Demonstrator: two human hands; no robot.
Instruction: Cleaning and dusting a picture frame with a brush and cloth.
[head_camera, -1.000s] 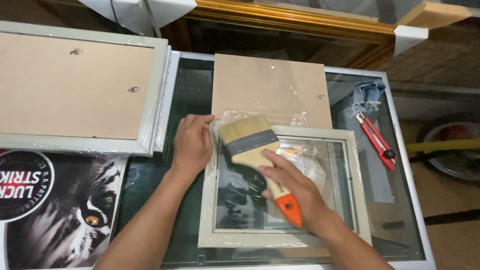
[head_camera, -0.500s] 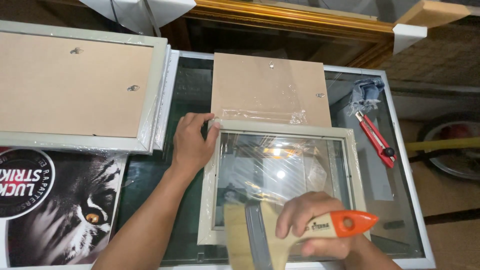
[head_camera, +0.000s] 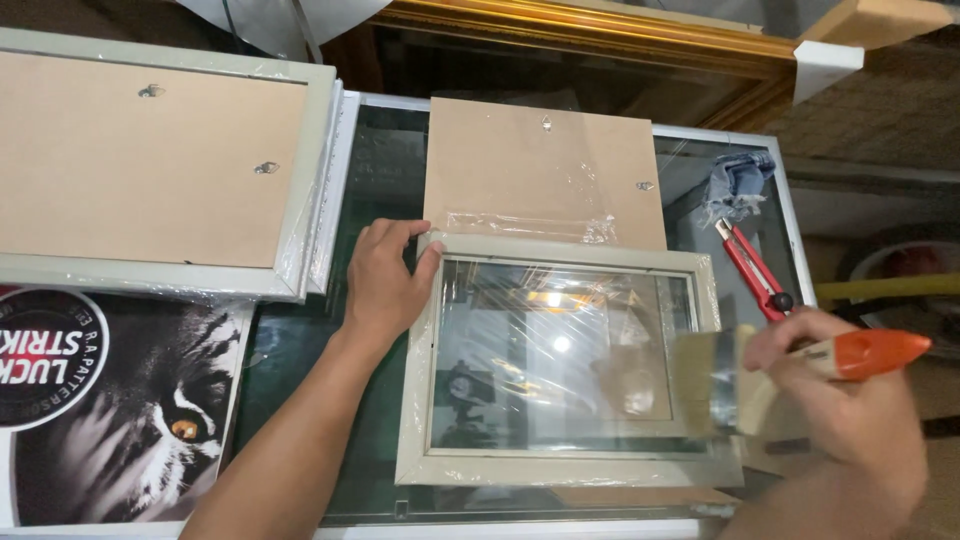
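The right hand (head_camera: 850, 400) grips a flat paintbrush (head_camera: 770, 375) lying crosswise, its orange handle pointing right and its blurred bristles, seemingly, left. The left hand (head_camera: 385, 280) lies open, pressing the upper-left corner of the pale picture frame (head_camera: 570, 468).

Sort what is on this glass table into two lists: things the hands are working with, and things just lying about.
In use:
- pale grey-green picture frame with glass pane, steadied by the left hand
- wide flat paintbrush with orange handle, held in the right hand

Lying about:
- brown backing board
- red utility knife
- large wrapped frame, back up
- black-and-white poster
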